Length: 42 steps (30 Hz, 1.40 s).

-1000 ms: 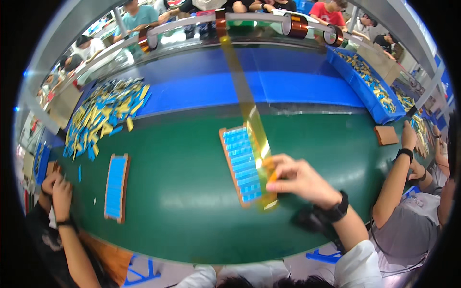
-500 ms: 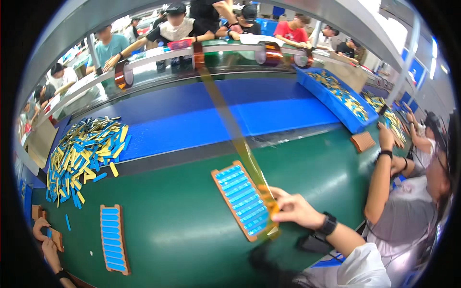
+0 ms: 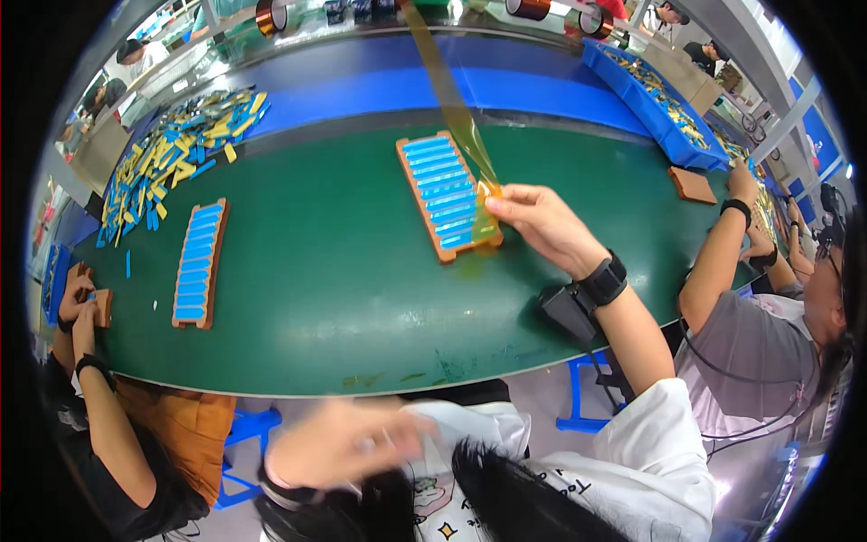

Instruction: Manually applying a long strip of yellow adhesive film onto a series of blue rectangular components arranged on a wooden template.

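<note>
At right edge of brown tray [image 3: 423, 200], pinching yellow tape [image 3: 458, 113] in right hand [image 3: 544, 223]; well nearside of tray, holding left hand [image 3: 348, 443] apart, too blurred to tell if empty. Probably laying tape along blue strips [image 3: 438, 178]; next, calls for aligning and pressing down.

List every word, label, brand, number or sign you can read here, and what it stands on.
White shirt: dark lettering on the front, which I won't copy; its smaller marks are too small to read.
Yellow tape, brown tray: no lettering can be made out.
</note>
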Each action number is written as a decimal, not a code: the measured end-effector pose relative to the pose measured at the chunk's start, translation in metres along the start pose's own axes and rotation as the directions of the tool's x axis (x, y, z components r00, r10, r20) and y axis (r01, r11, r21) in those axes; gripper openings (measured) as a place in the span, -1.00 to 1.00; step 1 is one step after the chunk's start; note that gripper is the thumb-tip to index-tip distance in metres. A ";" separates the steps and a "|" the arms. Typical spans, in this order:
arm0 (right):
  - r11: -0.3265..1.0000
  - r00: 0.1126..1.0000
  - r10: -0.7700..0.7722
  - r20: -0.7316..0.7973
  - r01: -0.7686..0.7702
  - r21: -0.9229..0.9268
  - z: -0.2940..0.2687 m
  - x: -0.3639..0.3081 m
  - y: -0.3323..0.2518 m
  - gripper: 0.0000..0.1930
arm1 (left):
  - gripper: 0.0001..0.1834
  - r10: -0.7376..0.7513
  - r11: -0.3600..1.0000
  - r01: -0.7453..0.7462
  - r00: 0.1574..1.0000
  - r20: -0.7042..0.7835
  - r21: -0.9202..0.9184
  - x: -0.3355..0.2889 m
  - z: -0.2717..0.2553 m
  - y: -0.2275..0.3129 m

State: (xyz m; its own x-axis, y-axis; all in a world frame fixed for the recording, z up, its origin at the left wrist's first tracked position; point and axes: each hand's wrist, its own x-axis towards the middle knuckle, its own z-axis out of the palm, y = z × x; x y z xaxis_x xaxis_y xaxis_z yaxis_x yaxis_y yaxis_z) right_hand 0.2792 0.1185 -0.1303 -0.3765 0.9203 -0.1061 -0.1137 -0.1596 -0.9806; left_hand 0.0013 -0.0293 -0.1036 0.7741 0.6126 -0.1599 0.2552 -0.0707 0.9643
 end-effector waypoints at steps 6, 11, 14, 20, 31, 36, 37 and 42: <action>0.999 0.999 0.034 0.012 -0.035 0.026 0.021 -0.002 -0.001 -0.74 | -0.37 0.304 0.534 0.230 0.846 -0.439 0.814 0.103 -0.046 -0.011; 0.999 0.998 0.045 -0.047 -0.044 0.013 0.038 0.001 0.004 -0.73 | -0.24 0.249 0.588 0.221 0.866 -0.434 0.778 0.124 -0.060 -0.030; 0.998 0.997 0.049 -0.064 -0.052 -0.040 0.043 0.000 0.001 -0.73 | -0.13 0.243 0.713 0.164 0.855 -0.459 0.682 0.122 -0.063 -0.026; 0.996 0.995 0.082 -0.053 -0.079 0.048 0.052 -0.011 0.001 -0.74 | -0.09 0.320 0.706 0.172 0.788 -0.526 0.687 0.100 -0.039 -0.030; 0.996 1.000 -0.007 0.011 0.008 -0.085 0.045 -0.004 -0.009 -0.84 | -0.07 0.249 0.745 0.090 0.882 -0.401 0.661 0.078 -0.040 -0.007; 0.998 0.996 -0.056 0.062 0.058 -0.024 0.041 -0.003 -0.007 -0.80 | -0.21 0.298 0.728 0.058 0.870 -0.393 0.683 0.086 -0.044 -0.007; 0.999 0.998 -0.044 0.050 0.046 -0.030 0.041 -0.002 -0.006 -0.79 | -0.25 0.395 0.689 0.005 0.836 -0.381 0.725 0.086 -0.047 -0.008; 0.996 0.993 -0.083 0.086 0.086 -0.030 0.037 -0.003 -0.002 -0.78 | -0.18 0.230 0.716 0.085 0.908 -0.350 0.692 0.082 -0.051 -0.008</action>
State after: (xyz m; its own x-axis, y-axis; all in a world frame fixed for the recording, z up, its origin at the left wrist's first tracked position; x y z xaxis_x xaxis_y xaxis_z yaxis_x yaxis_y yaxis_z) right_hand 0.2465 0.1027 -0.1218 -0.4437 0.8961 -0.0099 -0.1178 -0.0693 -0.9906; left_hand 0.0331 0.0617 -0.1134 0.5590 0.8154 0.1506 0.6499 -0.5436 0.5311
